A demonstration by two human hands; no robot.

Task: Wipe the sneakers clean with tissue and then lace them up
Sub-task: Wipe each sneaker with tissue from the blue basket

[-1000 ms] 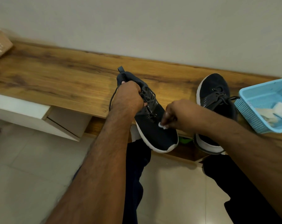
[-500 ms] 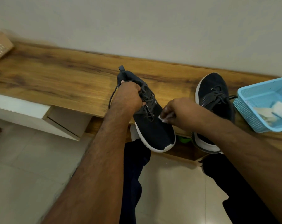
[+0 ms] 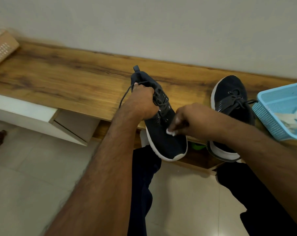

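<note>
Left hand (image 3: 141,103) grips sneaker (image 3: 163,132) at the laces, held over the counter (image 3: 67,82) edge. Right hand (image 3: 188,120) pinches a tissue (image 3: 170,132) against its toe fabric. Second sneaker (image 3: 229,106) on counter behind right hand; blue basket (image 3: 267,120) right of it.

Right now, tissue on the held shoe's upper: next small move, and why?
Probably drag the tissue toward the toe: the right hand pinches it against the held sneaker just below the laces, the left hand steadies the shoe, and the toe area ahead lies uncovered.
</note>
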